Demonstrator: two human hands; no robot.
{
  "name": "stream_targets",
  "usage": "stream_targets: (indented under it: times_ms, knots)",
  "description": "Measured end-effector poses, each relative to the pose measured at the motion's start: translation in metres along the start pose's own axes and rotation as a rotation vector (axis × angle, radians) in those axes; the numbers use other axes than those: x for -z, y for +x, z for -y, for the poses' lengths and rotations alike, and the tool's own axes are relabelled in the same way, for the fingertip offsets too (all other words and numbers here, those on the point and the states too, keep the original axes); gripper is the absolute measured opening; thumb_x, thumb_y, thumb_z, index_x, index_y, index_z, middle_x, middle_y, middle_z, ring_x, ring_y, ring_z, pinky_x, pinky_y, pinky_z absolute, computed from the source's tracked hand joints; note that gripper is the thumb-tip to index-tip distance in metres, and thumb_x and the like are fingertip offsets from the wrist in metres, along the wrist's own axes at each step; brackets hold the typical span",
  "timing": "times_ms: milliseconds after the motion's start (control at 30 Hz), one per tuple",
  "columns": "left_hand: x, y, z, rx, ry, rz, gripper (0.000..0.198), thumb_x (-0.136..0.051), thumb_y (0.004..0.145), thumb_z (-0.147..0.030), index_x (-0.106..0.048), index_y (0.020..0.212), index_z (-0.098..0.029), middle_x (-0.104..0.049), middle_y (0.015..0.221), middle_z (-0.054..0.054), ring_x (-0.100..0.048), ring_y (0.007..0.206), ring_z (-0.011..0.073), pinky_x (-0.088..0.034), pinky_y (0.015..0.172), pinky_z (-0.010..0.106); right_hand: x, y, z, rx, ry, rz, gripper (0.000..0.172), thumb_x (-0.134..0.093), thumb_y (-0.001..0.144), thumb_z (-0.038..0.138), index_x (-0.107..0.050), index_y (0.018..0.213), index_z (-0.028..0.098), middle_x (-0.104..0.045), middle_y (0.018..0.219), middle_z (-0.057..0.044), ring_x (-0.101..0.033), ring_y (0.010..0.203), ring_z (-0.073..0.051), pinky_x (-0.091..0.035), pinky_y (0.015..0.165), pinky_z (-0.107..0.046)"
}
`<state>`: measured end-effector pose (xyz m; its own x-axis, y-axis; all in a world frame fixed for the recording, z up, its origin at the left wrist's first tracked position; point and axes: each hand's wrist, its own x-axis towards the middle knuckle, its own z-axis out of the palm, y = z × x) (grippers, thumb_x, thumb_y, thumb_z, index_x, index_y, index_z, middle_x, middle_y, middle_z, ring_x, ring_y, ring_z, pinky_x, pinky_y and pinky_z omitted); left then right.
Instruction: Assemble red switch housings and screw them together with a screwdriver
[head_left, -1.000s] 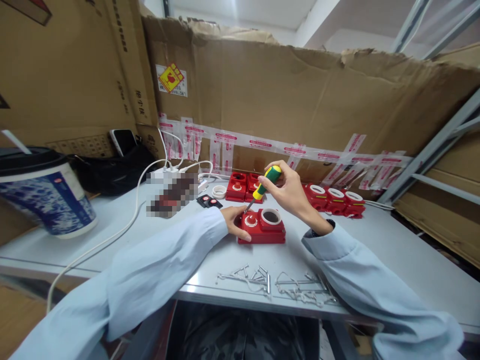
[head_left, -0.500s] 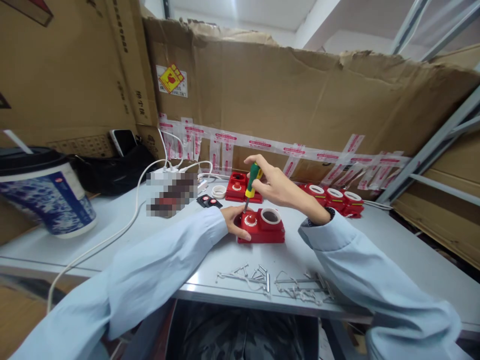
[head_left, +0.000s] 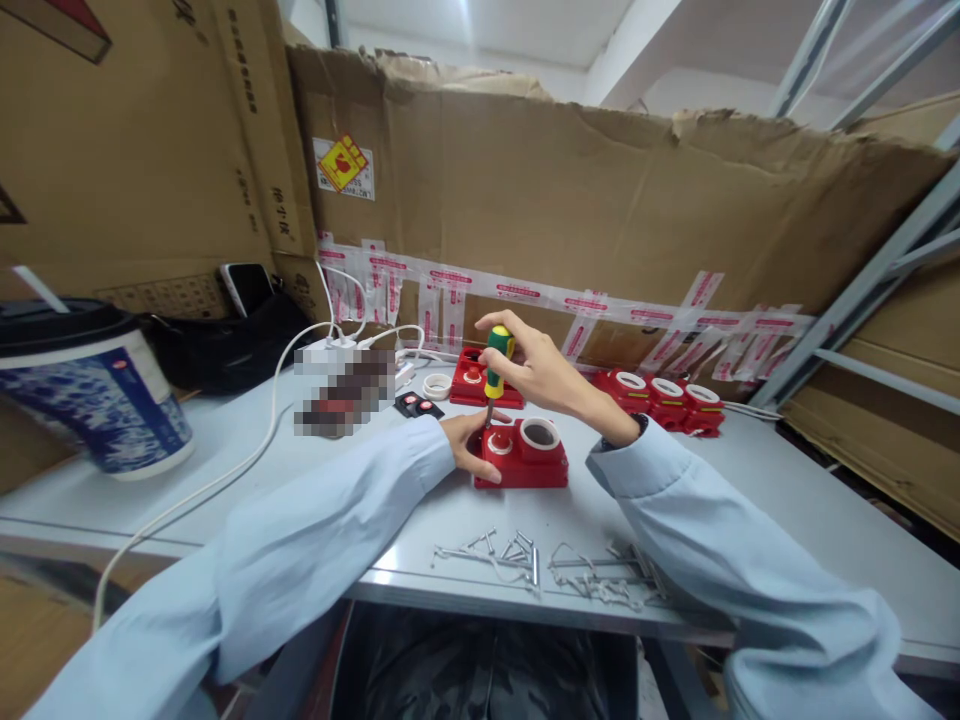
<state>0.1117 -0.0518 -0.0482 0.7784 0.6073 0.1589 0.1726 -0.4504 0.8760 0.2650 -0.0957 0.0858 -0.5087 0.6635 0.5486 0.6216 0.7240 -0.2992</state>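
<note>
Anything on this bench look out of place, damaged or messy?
Nothing serious. Loose screws and thin metal bits lie scattered close to the table's front edge, and the cardboard wall behind has a torn, ragged top. The red housing, gripped by the left hand, sits flat under the right hand's screwdriver.

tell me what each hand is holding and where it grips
The right hand holds the screwdriver by its green-and-yellow handle; the left hand grips the red box at its left end.

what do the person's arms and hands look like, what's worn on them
The left sleeve and right sleeve are loose, pale blue and reach the wrists. The left hand and right hand are ungloved. A dark band shows at the right cuff.
</note>
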Motion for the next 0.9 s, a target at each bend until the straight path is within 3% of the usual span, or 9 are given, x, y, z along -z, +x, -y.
stream_targets:
  times_ms: [167,300,367,467,533,667,733,800,900]
  knots:
    - [0.001,0.001,-0.001,0.014,0.026,-0.001,0.091,-0.080,0.055,-0.040,-0.036,0.130,-0.013,-0.062,0.112,0.015,-0.061,0.102,0.0292,-0.048,0.089,0.039,-0.002,-0.001,-0.002,-0.099,-0.221,-0.128,0.025,-0.049,0.084,0.042,-0.055,0.092,0.020,-0.052,0.060,0.001,-0.044,0.054,-0.012,-0.034,0.057,-0.026]
    - [0.002,0.002,0.001,0.017,0.026,0.009,0.093,-0.080,0.054,-0.041,-0.036,0.131,-0.013,-0.062,0.113,0.015,-0.061,0.102,0.0286,-0.048,0.089,0.038,0.003,-0.001,-0.003,-0.050,-0.067,-0.003,0.031,-0.047,0.083,0.027,-0.046,0.113,0.020,-0.058,0.076,0.000,-0.050,0.063,-0.013,-0.039,0.062,-0.025]
    - [0.002,0.002,0.001,0.020,0.048,0.007,0.093,-0.081,0.053,-0.040,-0.037,0.130,-0.014,-0.062,0.113,0.014,-0.061,0.101,0.0282,-0.048,0.088,0.037,0.005,0.000,-0.004,-0.014,0.010,0.052,0.030,-0.047,0.082,0.024,-0.047,0.112,0.021,-0.058,0.076,0.000,-0.050,0.062,-0.012,-0.039,0.061,-0.023]
    - [0.002,0.001,0.002,0.017,0.033,-0.007,0.091,-0.081,0.053,-0.041,-0.038,0.129,-0.015,-0.061,0.114,0.014,-0.060,0.103,0.0284,-0.048,0.089,0.037,0.004,0.000,-0.003,-0.090,-0.165,-0.042,0.019,-0.052,0.082,0.032,-0.054,0.097,0.021,-0.055,0.066,0.001,-0.047,0.056,-0.013,-0.036,0.058,-0.025]
    - [0.001,0.000,0.003,0.013,-0.018,-0.005,0.092,-0.081,0.054,-0.041,-0.036,0.130,-0.014,-0.062,0.114,0.014,-0.061,0.102,0.0281,-0.048,0.089,0.037,0.003,0.000,-0.002,-0.141,-0.285,-0.099,0.022,-0.053,0.081,0.035,-0.055,0.097,0.020,-0.056,0.065,0.000,-0.048,0.057,-0.014,-0.035,0.058,-0.027]
    - [0.000,0.000,0.005,-0.007,-0.041,-0.001,0.091,-0.081,0.056,-0.038,-0.036,0.131,-0.015,-0.064,0.109,0.012,-0.062,0.099,0.0261,-0.049,0.086,0.035,0.008,-0.001,-0.001,-0.028,-0.075,0.043,0.036,-0.052,0.078,0.022,-0.046,0.114,0.021,-0.061,0.084,-0.002,-0.052,0.065,-0.013,-0.038,0.061,-0.025]
    - [0.000,0.000,0.007,-0.017,-0.019,-0.006,0.090,-0.081,0.056,-0.037,-0.037,0.131,-0.015,-0.065,0.107,0.011,-0.063,0.098,0.0256,-0.050,0.085,0.035,0.009,-0.001,0.000,0.011,-0.019,0.078,0.028,-0.053,0.077,0.020,-0.049,0.105,0.021,-0.061,0.083,-0.001,-0.051,0.064,-0.012,-0.038,0.060,-0.023]
    - [0.001,0.000,0.008,-0.018,-0.020,-0.011,0.091,-0.082,0.055,-0.038,-0.037,0.132,-0.016,-0.064,0.107,0.011,-0.063,0.098,0.0258,-0.050,0.086,0.035,0.009,-0.001,0.000,-0.044,-0.128,0.016,0.013,-0.056,0.078,0.027,-0.052,0.089,0.020,-0.058,0.072,0.000,-0.048,0.059,-0.012,-0.036,0.057,-0.024]
    - [0.000,0.001,0.009,-0.014,-0.036,-0.018,0.093,-0.082,0.054,-0.039,-0.036,0.132,-0.016,-0.063,0.110,0.012,-0.062,0.100,0.0267,-0.049,0.087,0.036,0.006,-0.002,0.000,-0.144,-0.284,-0.076,0.018,-0.056,0.079,0.036,-0.051,0.086,0.021,-0.053,0.061,0.001,-0.044,0.053,-0.013,-0.032,0.054,-0.026]
